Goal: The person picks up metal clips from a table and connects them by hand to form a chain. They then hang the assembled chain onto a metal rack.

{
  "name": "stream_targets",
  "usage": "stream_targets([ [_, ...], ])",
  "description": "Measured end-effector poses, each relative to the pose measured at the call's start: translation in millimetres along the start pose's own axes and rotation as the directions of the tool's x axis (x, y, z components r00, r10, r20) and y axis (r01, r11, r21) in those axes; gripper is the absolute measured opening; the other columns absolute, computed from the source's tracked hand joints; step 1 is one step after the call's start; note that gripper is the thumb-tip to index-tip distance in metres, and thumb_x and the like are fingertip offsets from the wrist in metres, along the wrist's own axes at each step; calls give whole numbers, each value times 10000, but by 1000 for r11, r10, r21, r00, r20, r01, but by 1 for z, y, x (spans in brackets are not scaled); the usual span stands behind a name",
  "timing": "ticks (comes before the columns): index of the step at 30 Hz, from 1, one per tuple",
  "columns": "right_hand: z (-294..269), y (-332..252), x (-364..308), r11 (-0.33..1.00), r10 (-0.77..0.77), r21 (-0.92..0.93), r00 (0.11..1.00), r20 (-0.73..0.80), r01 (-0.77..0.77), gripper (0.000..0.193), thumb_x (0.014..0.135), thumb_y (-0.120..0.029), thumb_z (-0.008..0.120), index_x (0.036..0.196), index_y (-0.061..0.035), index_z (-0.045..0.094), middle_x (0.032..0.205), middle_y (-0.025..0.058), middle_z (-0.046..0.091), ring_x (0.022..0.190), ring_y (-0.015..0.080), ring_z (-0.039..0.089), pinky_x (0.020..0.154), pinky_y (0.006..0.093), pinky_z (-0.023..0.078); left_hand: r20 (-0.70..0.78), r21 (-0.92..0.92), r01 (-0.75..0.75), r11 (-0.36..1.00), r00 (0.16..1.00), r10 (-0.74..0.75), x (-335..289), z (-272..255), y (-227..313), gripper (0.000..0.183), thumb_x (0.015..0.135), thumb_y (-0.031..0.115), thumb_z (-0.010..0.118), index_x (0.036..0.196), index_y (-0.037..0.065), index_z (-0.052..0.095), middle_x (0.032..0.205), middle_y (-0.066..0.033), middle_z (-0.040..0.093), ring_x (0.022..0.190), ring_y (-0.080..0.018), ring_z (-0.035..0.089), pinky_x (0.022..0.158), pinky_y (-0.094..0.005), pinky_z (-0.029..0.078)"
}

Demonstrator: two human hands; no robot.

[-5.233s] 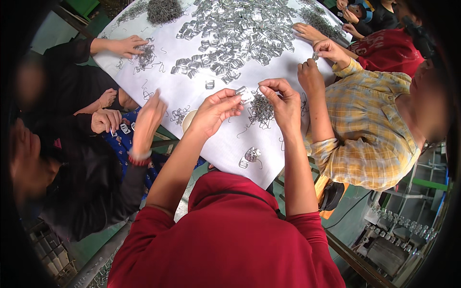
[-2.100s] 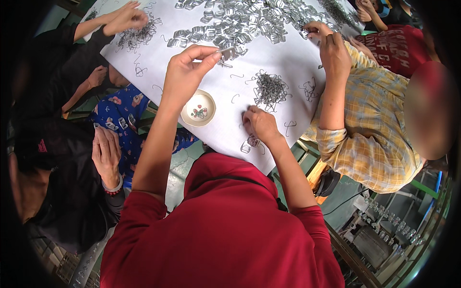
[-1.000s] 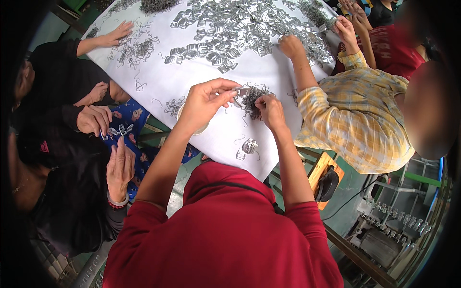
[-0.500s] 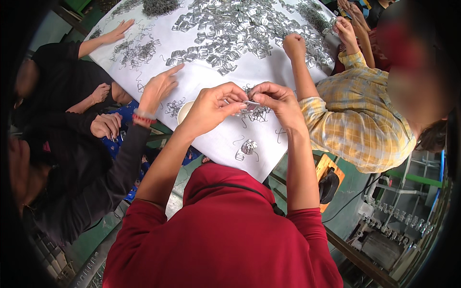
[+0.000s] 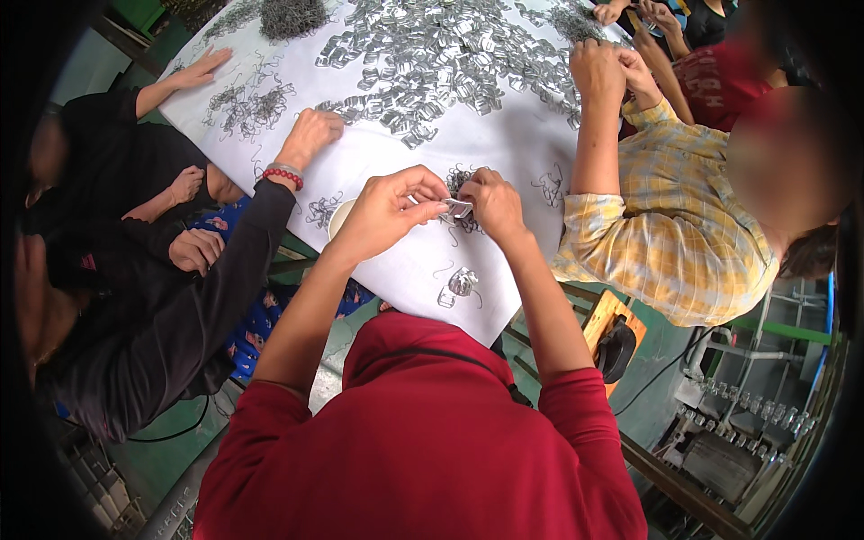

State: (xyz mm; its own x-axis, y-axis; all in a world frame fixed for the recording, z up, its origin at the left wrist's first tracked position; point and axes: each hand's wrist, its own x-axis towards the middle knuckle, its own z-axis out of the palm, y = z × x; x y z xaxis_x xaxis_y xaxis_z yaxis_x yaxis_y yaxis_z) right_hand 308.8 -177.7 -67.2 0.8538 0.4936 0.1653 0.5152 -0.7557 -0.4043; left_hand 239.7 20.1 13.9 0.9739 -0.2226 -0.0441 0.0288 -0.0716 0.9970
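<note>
Both hands stay joined as half a second ago: left hand (image 5: 382, 211) and right hand (image 5: 493, 202) fingers clamped on a small metal clip (image 5: 459, 208), above the white worktop (image 5: 504, 153), near edge.

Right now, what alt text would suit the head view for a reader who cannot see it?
Both hands, left hand and right hand, pinch a small metal clip between them above a white table. A heap of clips covers the far side, and other people's hands work around it.
</note>
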Motion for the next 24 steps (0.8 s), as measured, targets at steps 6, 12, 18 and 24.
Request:
stream_targets([
  [6,-11,-5,-2,922,142,374,986,-87,-100,69,761,-98,676,826,-73,682,818,34,632,761,184,606,693,294,470,-42,4,-52,999,998,52,2,0,-5,115,815,34,644,922,-2,622,810,-43,648,750,-78,612,596,-216,502],
  [12,-77,-45,5,329,78,875,934,349,-355,103,805,-66,669,889,-8,657,791,20,639,747,91,576,698,245,461,-12,-31,-99,995,995,99,5,2,-5,115,808,17,647,917,-8,618,826,-43,647,769,-79,612,641,-218,508],
  [18,-90,-42,2,266,51,900,938,343,-344,104,798,-64,672,882,-7,655,785,23,633,741,97,575,696,243,462,67,-120,5,993,998,3,9,4,3,135,823,3,629,954,-3,595,896,-33,622,830,-82,593,719,-222,486],
  [24,-84,-35,2,200,34,912,932,360,-359,86,802,-69,669,872,-20,656,807,6,623,773,93,557,733,240,441,32,-107,34,994,999,-31,13,6,-1,149,815,1,636,960,8,600,891,-23,619,838,-87,591,740,-232,478],
])
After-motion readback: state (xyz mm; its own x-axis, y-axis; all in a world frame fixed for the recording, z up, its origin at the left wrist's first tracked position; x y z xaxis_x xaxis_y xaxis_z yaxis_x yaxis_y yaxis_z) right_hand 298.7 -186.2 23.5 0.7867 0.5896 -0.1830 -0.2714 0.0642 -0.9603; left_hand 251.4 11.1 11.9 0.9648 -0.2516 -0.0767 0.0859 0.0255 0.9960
